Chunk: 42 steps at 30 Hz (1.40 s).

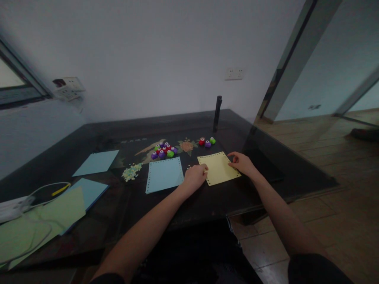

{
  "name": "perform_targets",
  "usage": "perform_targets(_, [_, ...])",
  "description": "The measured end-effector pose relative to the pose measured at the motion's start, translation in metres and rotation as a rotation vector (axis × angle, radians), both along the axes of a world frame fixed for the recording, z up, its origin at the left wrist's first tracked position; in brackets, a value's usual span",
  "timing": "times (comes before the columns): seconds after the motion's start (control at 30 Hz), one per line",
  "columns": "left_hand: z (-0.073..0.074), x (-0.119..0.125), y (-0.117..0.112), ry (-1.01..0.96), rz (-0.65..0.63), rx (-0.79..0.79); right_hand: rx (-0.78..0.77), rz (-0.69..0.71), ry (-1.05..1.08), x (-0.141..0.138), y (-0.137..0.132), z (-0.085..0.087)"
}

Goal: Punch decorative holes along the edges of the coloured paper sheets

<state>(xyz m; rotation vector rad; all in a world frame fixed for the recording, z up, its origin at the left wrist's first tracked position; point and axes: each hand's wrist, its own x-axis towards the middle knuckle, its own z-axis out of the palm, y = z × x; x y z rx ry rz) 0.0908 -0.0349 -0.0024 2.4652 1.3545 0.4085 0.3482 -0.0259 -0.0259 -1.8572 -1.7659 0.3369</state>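
Note:
A pale yellow sheet of paper [218,169], with small punched holes along its edges, lies on the dark table in front of me. My left hand [196,176] is at its left edge, with curled fingers closed on the paper. On the opposite edge, my right hand [242,163] has its thumb and fingertips on the sheet, the index finger bent over near the upper right corner. To the left of my left hand lies a light blue sheet of paper [165,175] with similar edge holes. Its lower right corner is close to my left wrist.
Several small red, purple and green craft punches [164,150] cluster behind the blue sheet; three more punches [207,142] stand further right. Paper bits [131,172], blue paper [97,161], green paper [63,211] and a cable [44,202] lie left. A black upright stick [217,113] stands behind.

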Motion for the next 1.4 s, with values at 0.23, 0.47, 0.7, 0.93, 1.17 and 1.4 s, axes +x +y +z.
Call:
perform_targets(0.23, [0.001,0.001,0.000,0.030,0.003,-0.016,-0.014,0.035,-0.061,0.000,0.000,0.001])
perform_targets(0.47, [-0.001,0.000,0.000,0.032,-0.018,0.013,-0.014,0.047,-0.074,0.000,0.000,-0.002])
perform_targets(0.7, [-0.003,-0.001,0.001,0.023,-0.029,0.045,0.002,0.053,-0.091,-0.002,-0.001,-0.001])
perform_targets(0.93, [-0.002,0.012,-0.022,-0.075,-0.370,0.226,0.205,0.103,-0.049,-0.011,0.011,0.019])
perform_targets(1.17, [-0.016,0.018,-0.025,-0.087,-0.451,0.215,0.077,0.270,-0.259,-0.044,0.063,0.022])
perform_targets(1.4, [-0.016,0.019,-0.023,-0.057,-0.412,0.179,0.061,0.255,-0.341,-0.051,0.079,0.006])
